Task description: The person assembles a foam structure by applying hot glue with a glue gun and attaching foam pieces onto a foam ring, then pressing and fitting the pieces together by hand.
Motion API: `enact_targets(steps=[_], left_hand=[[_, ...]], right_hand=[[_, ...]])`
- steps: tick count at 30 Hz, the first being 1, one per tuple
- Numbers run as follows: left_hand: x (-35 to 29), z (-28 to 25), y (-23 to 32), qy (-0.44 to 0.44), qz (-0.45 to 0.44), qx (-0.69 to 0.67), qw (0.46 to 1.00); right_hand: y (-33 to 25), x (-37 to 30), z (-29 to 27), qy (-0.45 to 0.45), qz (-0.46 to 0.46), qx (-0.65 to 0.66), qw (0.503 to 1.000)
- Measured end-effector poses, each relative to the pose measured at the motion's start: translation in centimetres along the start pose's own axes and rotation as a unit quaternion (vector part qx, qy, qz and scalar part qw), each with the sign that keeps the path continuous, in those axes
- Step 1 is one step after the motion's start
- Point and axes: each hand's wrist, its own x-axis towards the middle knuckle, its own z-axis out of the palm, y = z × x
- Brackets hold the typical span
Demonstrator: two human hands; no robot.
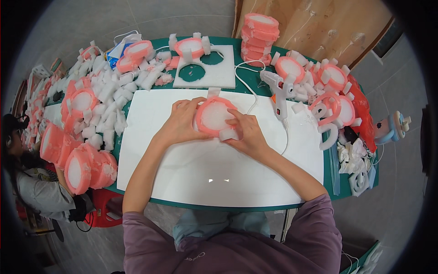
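Note:
A round white foam disc with a pink rim [216, 117] is held low over the white board [228, 178] in front of me. My left hand [182, 119] grips its left side, thumb along the lower edge. My right hand [248, 133] has its fingers on the right of the rim and pinches a small white foam block [229, 134] against the lower right edge. Another white foam block [214, 92] stands out from the top of the rim. To the right of the disc, a white glue gun [279, 93] lies with its cord trailing over the board.
A white foam sheet with round holes [223, 82] lies at the back of the green table [214, 208]. Stacked pink-rimmed discs [259, 36] stand behind it. Loose foam blocks [109, 98] heap up at left, beside more discs [77, 169]. A person [41, 189] sits at far left.

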Motion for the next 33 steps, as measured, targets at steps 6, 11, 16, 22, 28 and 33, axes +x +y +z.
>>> enact_targets(steps=[6, 11, 16, 22, 28, 33], left_hand=[[-0.9, 0.9, 2.0, -0.007, 0.022, 0.058, 0.998], [-0.6, 2.6, 2.1, 0.054, 0.044, 0.106, 0.992], [-0.6, 2.6, 1.7, 0.078, 0.02, 0.057, 0.995], [-0.4, 2.4, 1.9, 0.088, 0.046, 0.073, 0.992], [-0.5, 2.0, 2.0, 0.083, 0.054, 0.06, 0.993], [-0.5, 2.1, 1.8, 0.087, 0.058, 0.058, 0.993]], right_hand=[[0.1, 0.0, 0.2, -0.001, 0.017, 0.014, 1.0], [0.4, -0.2, 0.2, -0.005, 0.019, 0.012, 1.0], [0.2, 0.2, 0.3, -0.003, 0.018, 0.027, 0.999], [0.6, 0.0, 0.3, -0.015, 0.006, 0.025, 1.0], [0.4, 0.2, 0.3, 0.007, -0.045, -0.013, 0.999], [0.9, 0.0, 0.4, -0.05, -0.021, 0.005, 0.999]])
